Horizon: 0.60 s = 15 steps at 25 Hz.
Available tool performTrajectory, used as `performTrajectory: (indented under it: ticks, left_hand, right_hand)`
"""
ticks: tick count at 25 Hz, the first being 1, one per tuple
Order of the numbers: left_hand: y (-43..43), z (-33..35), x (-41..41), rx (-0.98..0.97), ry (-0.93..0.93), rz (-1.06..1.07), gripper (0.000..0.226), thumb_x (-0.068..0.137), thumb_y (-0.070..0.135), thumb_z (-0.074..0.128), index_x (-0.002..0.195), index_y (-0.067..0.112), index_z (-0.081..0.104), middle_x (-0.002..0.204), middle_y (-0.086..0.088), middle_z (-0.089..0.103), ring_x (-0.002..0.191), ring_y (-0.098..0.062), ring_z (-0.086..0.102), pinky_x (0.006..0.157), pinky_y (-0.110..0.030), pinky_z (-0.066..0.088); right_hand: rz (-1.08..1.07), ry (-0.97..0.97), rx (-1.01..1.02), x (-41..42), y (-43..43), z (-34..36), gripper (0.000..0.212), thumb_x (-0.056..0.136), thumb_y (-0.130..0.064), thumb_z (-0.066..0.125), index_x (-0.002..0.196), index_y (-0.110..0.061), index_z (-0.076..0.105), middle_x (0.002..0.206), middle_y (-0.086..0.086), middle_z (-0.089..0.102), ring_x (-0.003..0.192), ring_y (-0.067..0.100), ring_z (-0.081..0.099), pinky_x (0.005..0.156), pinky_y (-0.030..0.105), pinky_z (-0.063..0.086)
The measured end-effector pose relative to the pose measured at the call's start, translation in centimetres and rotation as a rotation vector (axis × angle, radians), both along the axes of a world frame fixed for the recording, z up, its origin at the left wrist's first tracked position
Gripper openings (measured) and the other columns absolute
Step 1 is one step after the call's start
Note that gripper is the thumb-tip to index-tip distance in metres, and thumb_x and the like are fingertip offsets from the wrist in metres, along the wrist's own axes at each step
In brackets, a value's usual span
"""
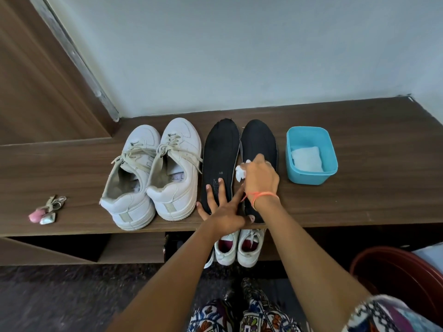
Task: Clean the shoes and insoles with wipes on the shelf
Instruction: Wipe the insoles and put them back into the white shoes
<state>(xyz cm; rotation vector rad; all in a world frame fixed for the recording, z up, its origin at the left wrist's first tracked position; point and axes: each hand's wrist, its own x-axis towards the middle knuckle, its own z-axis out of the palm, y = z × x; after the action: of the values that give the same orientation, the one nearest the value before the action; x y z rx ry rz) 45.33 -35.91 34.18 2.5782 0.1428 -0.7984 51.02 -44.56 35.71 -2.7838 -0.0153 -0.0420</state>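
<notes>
Pale grey wall is seen behind a brown wooden shelf (371, 176), on which 2 white shoes (177, 195) are set side by side, heels toward the camera. Just right of them 2 black insoles are laid flat: the left insole (219, 152) and the right insole (259, 137). The left hand (220, 212) is spread flat, fingers straight, and pressed across the heel ends of both insoles. A crumpled white wipe (240, 172) is gripped in the curled fingers of the right hand (261, 176) and held against the middle of the right insole. An orange thread (263, 196) is worn on that wrist. Folded wipes (306, 158) are kept in a blue tub (309, 178) just right of the insoles. A keyring (45, 210) is left near the shelf's left end, and a second pair of white shoes (237, 248) is stored underneath.
</notes>
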Motion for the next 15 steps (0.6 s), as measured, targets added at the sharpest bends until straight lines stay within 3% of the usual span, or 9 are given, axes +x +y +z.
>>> performTrajectory:
  ticks: [6, 11, 15]
  left_hand:
    - [0.0, -0.3, 0.0, 0.008, -0.014, 0.008, 0.086, 0.087, 0.034, 0.056, 0.142, 0.054, -0.007, 0.145, 0.006, -0.044, 0.132, -0.026, -0.043, 0.107, -0.057, -0.019]
    - [0.1, -0.3, 0.1, 0.014, -0.008, -0.019, 0.083, 0.087, 0.048, 0.054, 0.142, 0.053, -0.008, 0.144, 0.005, -0.045, 0.131, -0.028, -0.044, 0.107, -0.059, -0.017]
    - [0.0, -0.4, 0.2, 0.031, -0.005, -0.019, 0.082, 0.087, 0.049, 0.053, 0.142, 0.052, -0.008, 0.144, 0.005, -0.045, 0.131, -0.028, -0.043, 0.107, -0.059, -0.016]
  right_hand:
    - [-0.066, -0.034, 0.096, -2.0, -0.1, -0.6, 0.026, 0.093, -0.012, 0.052, 0.117, -0.016, 0.06, 0.117, 0.006, 0.054, 0.107, 0.025, 0.058, 0.083, 0.031, 0.048]
    - [-0.063, -0.047, 0.051, 3.9, 0.2, -0.4, 0.023, 0.092, -0.002, 0.048, 0.107, -0.009, 0.064, 0.113, 0.012, 0.055, 0.102, 0.032, 0.059, 0.079, 0.036, 0.05]
    - [-0.054, -0.024, -0.015, 5.0, 0.8, 0.1, 0.028, 0.094, -0.001, 0.044, 0.114, -0.006, 0.064, 0.12, 0.012, 0.052, 0.109, 0.03, 0.054, 0.082, 0.033, 0.049]
